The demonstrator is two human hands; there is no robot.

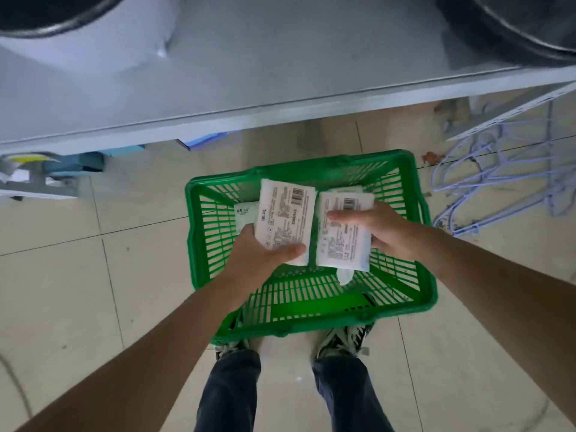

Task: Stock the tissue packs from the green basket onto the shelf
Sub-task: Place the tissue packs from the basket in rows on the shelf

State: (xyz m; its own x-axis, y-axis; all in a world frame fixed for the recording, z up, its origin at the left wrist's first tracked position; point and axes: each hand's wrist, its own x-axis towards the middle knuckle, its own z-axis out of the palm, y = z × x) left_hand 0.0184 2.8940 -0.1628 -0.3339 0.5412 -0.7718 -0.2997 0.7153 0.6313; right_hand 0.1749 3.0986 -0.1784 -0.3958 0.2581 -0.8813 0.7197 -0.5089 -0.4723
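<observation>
A green slatted basket [314,304] stands on the tiled floor in front of my feet. My left hand [258,260] grips a white tissue pack [285,213] with its barcode side up, held above the basket. Beside it, my right hand [383,229] grips a second white tissue pack [341,241], also label side up. More white packs lie in the basket: one [244,213] shows at the left behind my left hand, another [346,275] peeks out under the right pack. The grey shelf [249,88] runs across the view above the basket.
A white bag-like bundle [103,42] and a dark round pan [514,23] sit on the shelf. Purple wire hangers [505,179] lie on the floor at the right. Blue and white boxes [62,169] sit under the shelf at the left.
</observation>
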